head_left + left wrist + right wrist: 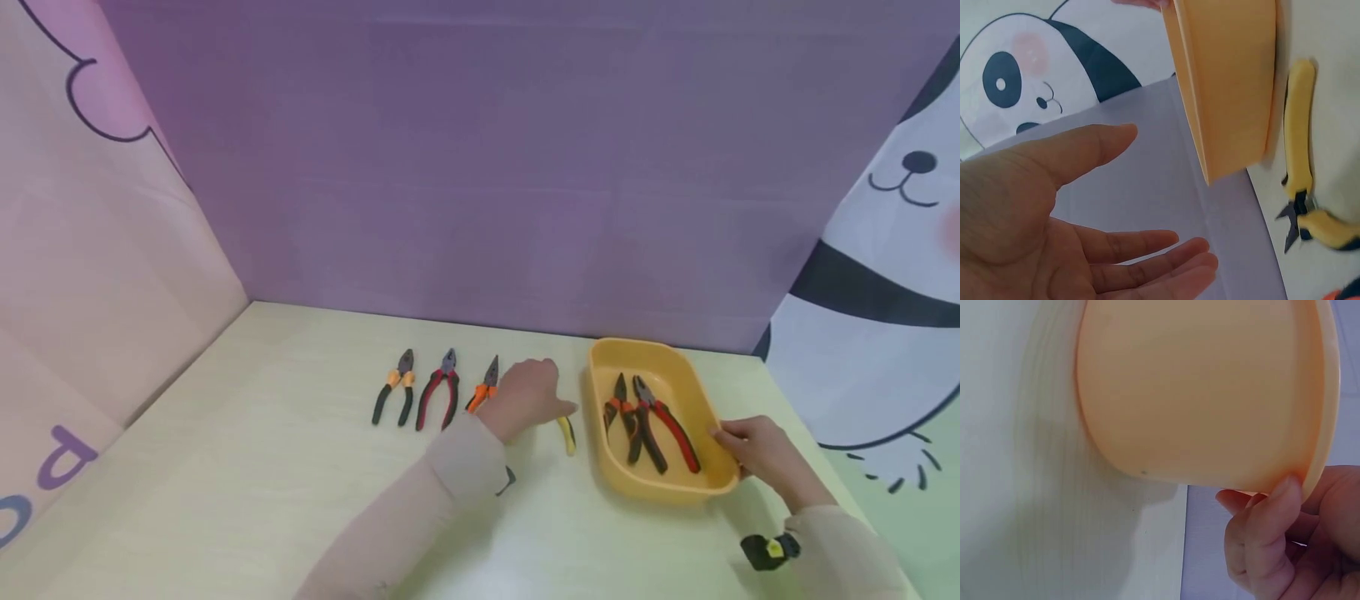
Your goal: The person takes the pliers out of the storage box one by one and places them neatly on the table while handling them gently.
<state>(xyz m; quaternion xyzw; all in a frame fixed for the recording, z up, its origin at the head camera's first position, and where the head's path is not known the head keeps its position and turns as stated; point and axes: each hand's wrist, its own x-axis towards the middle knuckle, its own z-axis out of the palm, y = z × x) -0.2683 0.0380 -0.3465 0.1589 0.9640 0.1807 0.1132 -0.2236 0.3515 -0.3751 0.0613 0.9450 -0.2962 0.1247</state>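
Note:
My left hand (525, 398) is over the table, with thumb and fingers spread apart and nothing between them in the left wrist view. Beside it on the table lie yellow-handled cutting pliers (1299, 125), partly covered by the hand in the head view. My right hand (761, 454) pinches the right rim of a yellow plastic tray (603, 467), thumb and fingers on opposite sides of the wall. Inside the tray are orange-and-black pliers (621, 407) and red-and-black pliers (681, 437).
Left of my left hand, pliers lie in a row: orange-and-black ones (405, 364), red-and-black ones (448, 367) and orange long-nose pliers (491, 372), their handles partly hidden. A purple backdrop (487, 167) rises behind the table, with printed panels on both sides.

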